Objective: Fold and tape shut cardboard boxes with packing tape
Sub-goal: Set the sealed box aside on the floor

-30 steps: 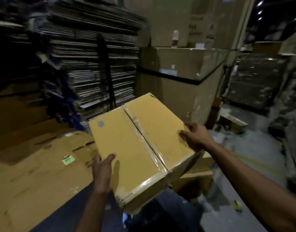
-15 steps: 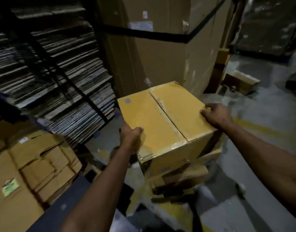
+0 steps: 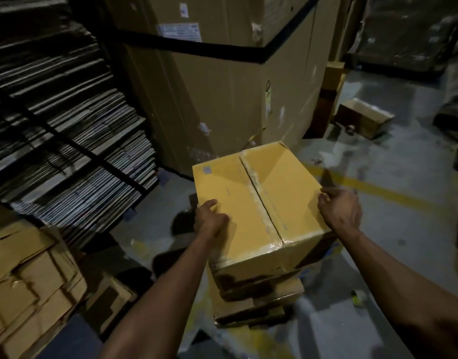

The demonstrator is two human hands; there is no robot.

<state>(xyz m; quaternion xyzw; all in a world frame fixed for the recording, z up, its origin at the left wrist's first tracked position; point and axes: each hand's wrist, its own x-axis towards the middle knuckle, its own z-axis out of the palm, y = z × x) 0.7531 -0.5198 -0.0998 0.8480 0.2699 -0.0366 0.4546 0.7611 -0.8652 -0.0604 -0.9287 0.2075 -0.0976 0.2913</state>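
Taped cardboard box (image 3: 259,203), frame centre, atop a stack of flattened cartons (image 3: 256,301); clear tape (image 3: 259,200) covers its seam. Left hand (image 3: 209,221) grips the left edge, right hand (image 3: 339,211) the right edge. Bundled flat cardboard (image 3: 67,130) fills upper left.

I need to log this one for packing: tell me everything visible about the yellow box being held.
The yellow cardboard box is closed, its two top flaps meeting at a centre seam covered by clear tape that runs over the near edge. It sits slightly turned on a low stack of flattened cardboard. The left hand grips its left edge, the right hand its right edge.
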